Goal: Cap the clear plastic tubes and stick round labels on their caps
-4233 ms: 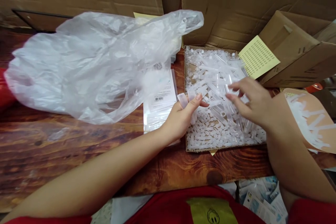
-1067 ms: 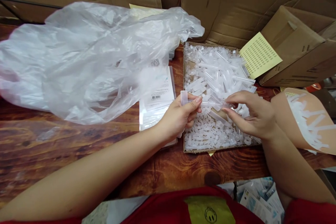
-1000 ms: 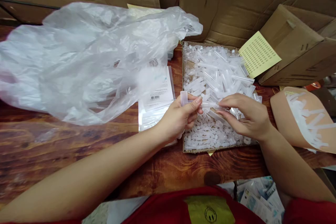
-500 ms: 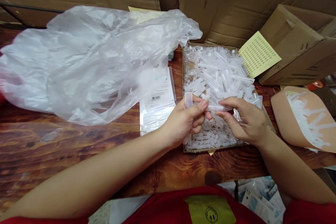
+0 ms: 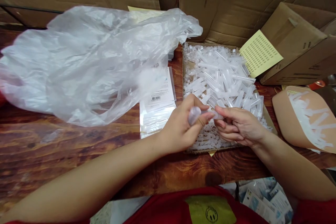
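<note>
My left hand (image 5: pixel 182 124) is closed around a translucent plastic tube (image 5: pixel 194 116), whose round end points toward me. With thumb and fingers, my right hand (image 5: pixel 240 126) pinches a clear piece (image 5: pixel 217 114) at the tube's other side. The fingertips of both hands nearly meet there, so I cannot tell whether this piece is part of the tube or a separate cap. Below the hands is a shallow cardboard tray (image 5: pixel 270 123) heaped with clear tubes (image 5: pixel 223 73) and, at its near end, small translucent parts (image 5: pixel 207 139).
A crumpled plastic bag (image 5: pixel 99 59) covers much of the wooden table's left side. Packaged cards (image 5: pixel 157 112) lie left of the tray. A yellow label sheet (image 5: pixel 261 54) leans by a cardboard box (image 5: pixel 288 42). A beige bin (image 5: pixel 286 120) holds white strips at the right.
The tube has turned from lying crosswise to pointing its end toward me. My left hand has rolled over it, and my right hand has shifted slightly lower, its fingers now curled in.
</note>
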`<state>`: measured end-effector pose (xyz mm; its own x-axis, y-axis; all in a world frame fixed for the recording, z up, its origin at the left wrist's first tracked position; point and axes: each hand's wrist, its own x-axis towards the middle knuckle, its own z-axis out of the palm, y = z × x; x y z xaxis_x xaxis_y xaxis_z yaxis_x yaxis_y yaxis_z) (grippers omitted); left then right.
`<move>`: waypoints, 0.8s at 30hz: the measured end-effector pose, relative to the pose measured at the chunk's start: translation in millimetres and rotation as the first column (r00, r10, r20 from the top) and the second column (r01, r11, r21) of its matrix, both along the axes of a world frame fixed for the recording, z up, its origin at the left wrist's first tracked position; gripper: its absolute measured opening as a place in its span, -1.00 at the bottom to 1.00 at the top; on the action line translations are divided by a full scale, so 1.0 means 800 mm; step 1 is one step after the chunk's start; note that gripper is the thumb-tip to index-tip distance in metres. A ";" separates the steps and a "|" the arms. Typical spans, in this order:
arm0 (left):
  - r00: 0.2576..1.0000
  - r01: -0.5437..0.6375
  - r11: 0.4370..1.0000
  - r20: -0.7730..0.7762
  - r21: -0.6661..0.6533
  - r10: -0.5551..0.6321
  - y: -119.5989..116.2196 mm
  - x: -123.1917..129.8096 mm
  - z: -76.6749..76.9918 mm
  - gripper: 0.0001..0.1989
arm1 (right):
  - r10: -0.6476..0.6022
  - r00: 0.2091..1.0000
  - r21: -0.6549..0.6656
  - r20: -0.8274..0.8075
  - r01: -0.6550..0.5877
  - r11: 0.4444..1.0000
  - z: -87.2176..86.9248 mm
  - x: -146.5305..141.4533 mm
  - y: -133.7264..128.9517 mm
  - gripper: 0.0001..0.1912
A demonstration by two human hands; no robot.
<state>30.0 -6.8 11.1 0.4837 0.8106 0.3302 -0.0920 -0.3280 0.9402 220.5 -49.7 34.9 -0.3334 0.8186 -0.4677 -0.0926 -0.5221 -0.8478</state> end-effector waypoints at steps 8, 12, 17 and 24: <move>0.991 0.133 0.893 -0.062 0.431 -0.117 0.007 -0.007 0.005 -0.79 | 0.023 0.977 0.129 0.213 -0.052 0.990 0.022 0.029 -0.011 -0.41; 0.999 0.009 0.995 0.047 -0.102 -0.004 0.012 0.003 0.002 -0.64 | -0.628 0.539 0.774 0.561 -0.075 0.628 0.016 0.067 0.007 -0.50; 0.990 0.076 0.871 0.141 -0.486 -0.008 0.015 0.009 0.005 -0.48 | -0.719 0.137 0.712 0.682 -0.348 0.609 -0.008 0.096 0.036 -0.52; 0.968 0.168 0.678 0.250 -0.716 0.025 0.023 0.011 0.016 -0.48 | -0.418 0.447 0.579 0.790 -0.770 0.270 0.007 0.052 0.006 -0.88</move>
<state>38.8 11.7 24.0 0.5423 0.8039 -0.2440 -0.3204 0.4664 0.8245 261.9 -44.6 40.8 -0.5660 0.7663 0.3041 0.7467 0.6328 -0.2050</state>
